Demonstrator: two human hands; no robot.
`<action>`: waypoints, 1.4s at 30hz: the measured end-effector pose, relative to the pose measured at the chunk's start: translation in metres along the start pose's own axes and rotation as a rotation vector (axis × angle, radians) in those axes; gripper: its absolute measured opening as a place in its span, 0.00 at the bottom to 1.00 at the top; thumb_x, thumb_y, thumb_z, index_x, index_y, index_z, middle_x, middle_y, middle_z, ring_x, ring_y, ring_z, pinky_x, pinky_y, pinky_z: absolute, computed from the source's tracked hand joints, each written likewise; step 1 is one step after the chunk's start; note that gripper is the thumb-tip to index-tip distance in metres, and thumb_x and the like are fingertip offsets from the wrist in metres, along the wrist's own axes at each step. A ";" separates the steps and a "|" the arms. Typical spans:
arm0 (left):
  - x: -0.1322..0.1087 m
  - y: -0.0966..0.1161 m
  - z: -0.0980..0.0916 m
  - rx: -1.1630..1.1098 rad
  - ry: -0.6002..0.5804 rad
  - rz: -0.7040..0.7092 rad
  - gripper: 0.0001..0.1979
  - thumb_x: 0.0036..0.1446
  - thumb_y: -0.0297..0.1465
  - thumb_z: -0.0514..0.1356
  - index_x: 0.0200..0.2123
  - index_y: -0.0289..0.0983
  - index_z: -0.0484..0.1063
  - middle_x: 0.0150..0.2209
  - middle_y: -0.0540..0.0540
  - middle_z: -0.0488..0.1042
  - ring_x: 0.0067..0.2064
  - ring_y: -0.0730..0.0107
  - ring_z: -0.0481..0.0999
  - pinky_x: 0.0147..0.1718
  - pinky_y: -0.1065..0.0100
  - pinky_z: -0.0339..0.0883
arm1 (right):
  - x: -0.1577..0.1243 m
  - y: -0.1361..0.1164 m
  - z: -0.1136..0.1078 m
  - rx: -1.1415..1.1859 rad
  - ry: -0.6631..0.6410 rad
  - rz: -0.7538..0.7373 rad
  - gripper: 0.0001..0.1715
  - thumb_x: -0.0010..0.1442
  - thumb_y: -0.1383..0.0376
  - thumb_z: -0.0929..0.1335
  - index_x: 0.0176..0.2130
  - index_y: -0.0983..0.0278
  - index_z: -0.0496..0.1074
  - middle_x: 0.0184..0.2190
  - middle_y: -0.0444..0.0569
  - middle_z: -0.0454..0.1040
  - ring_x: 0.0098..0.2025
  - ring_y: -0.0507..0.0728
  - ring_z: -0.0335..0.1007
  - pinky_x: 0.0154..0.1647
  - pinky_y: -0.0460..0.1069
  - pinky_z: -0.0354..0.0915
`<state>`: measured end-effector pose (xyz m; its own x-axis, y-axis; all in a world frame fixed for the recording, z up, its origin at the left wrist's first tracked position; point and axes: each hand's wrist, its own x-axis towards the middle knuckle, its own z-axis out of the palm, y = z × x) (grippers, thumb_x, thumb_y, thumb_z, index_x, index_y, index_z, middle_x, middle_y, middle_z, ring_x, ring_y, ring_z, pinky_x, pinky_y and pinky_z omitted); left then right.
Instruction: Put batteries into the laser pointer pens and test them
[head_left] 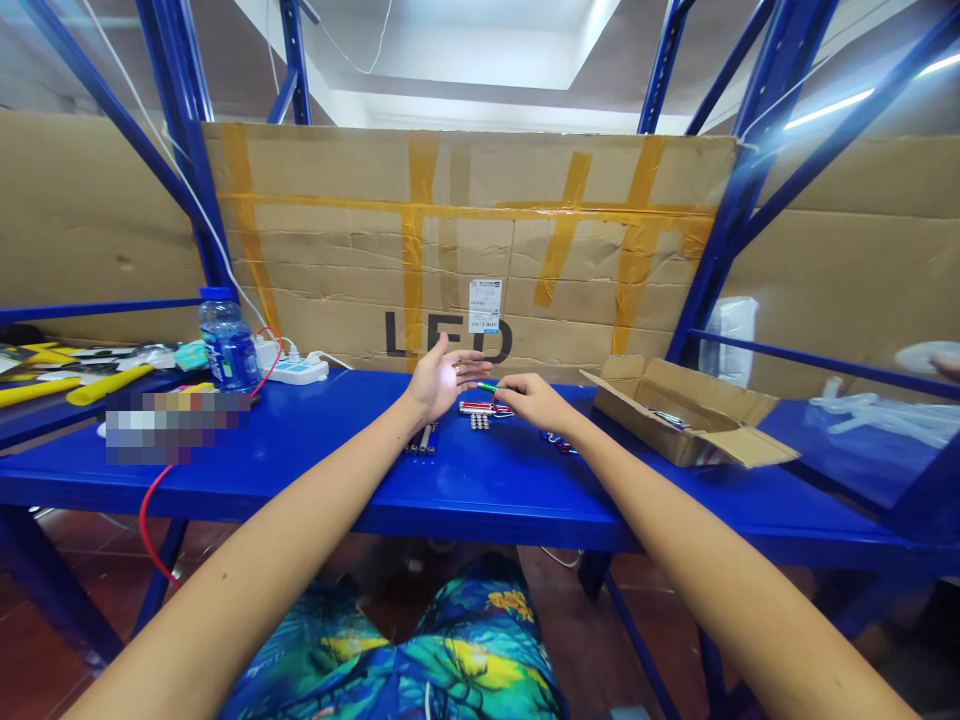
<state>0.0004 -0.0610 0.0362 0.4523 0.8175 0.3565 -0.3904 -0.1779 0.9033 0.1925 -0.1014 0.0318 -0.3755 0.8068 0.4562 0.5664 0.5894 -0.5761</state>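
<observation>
My right hand (529, 400) pinches a slim green penlight (487, 387), its tip pointing at my left hand (442, 380). A bright spot of light shows on the left palm, which is turned toward the penlight with the fingers stretched out and nothing in them. Below the hands, several small silver button cells (480, 423) stand grouped on the blue table. Just behind them lie red slim tubes (474, 407). Dark tubes (424, 440) are lined up under my left wrist. Blue and red pieces (559, 441) lie beside my right forearm, partly hidden by it.
An open cardboard box (675, 410) with a few shiny pieces inside stands at right. On the left are a blue-capped bottle (227, 340), a white power strip (296, 368), a red cable (150, 510) and yellow-handled tools (109, 385). A large cardboard sheet (337, 260) closes off the back.
</observation>
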 end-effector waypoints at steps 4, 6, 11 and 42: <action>-0.001 0.001 0.001 0.012 -0.008 0.004 0.36 0.58 0.59 0.44 0.39 0.34 0.76 0.45 0.33 0.78 0.52 0.50 0.76 0.47 0.55 0.69 | 0.000 0.000 0.000 0.002 -0.006 -0.007 0.16 0.57 0.59 0.63 0.23 0.65 0.65 0.19 0.40 0.60 0.24 0.50 0.53 0.27 0.48 0.50; -0.001 0.001 0.001 0.007 -0.018 0.005 0.36 0.58 0.59 0.45 0.39 0.34 0.76 0.45 0.33 0.78 0.51 0.50 0.76 0.47 0.54 0.69 | 0.000 0.000 0.000 0.010 -0.007 -0.007 0.16 0.57 0.59 0.63 0.23 0.65 0.65 0.19 0.40 0.60 0.24 0.50 0.53 0.27 0.47 0.50; -0.001 0.001 0.001 -0.001 -0.026 -0.009 0.36 0.58 0.59 0.44 0.39 0.34 0.76 0.45 0.34 0.79 0.51 0.50 0.76 0.48 0.54 0.69 | 0.000 -0.001 0.000 -0.002 -0.004 -0.014 0.16 0.57 0.59 0.63 0.21 0.64 0.62 0.18 0.40 0.58 0.24 0.50 0.51 0.27 0.48 0.48; 0.000 -0.001 0.000 -0.122 -0.036 -0.058 0.34 0.61 0.55 0.45 0.37 0.31 0.77 0.38 0.34 0.79 0.42 0.55 0.78 0.42 0.60 0.69 | 0.000 0.002 0.001 -0.054 -0.026 -0.034 0.17 0.58 0.58 0.62 0.22 0.64 0.62 0.19 0.40 0.58 0.25 0.50 0.51 0.27 0.48 0.48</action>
<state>0.0008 -0.0604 0.0352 0.5042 0.8040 0.3151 -0.4569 -0.0613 0.8874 0.1927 -0.0998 0.0298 -0.4139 0.7875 0.4566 0.5917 0.6139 -0.5225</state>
